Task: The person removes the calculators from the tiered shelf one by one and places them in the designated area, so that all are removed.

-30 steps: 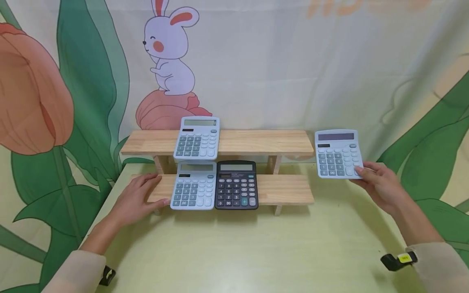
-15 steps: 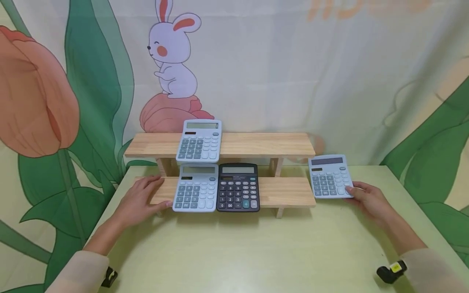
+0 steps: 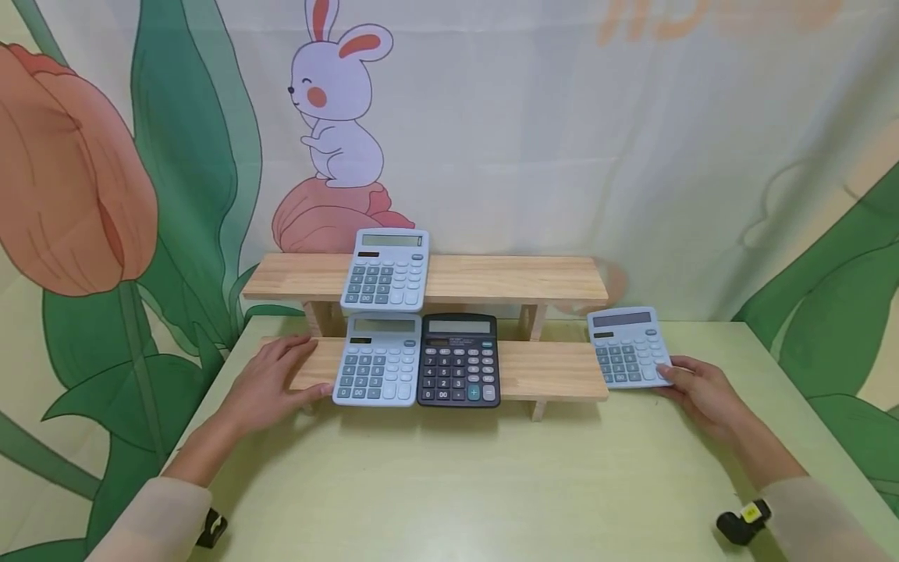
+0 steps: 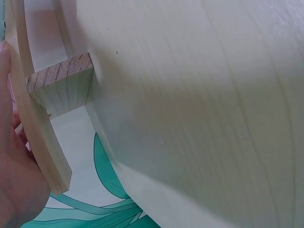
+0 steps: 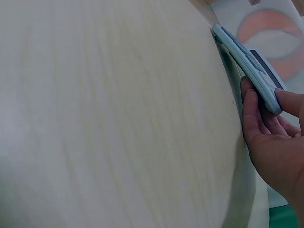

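My right hand (image 3: 705, 396) pinches a light-blue calculator (image 3: 627, 348) at its lower right corner, thumb on top and fingers underneath. In the right wrist view that calculator (image 5: 251, 69) tilts, with its lower edge between thumb and fingers, close over the table. It stands just past the right end of the lower shelf (image 3: 551, 367). My left hand (image 3: 270, 384) rests at the left end of this shelf, fingers spread, thumb tip right at the left edge of another light-blue calculator (image 3: 376, 361). Beside that one leans a black calculator (image 3: 459, 361).
A third light-blue calculator (image 3: 385, 270), its display showing 0, leans on the upper wooden shelf (image 3: 520, 277). Both shelves stand on short wooden legs on a pale green table (image 3: 449, 476). Behind hangs a printed curtain (image 3: 506, 140) with a rabbit and tulips.
My right hand has brought its calculator down and leftward, from beside the upper shelf to the lower shelf's right end. My left hand stays in place on the shelf.
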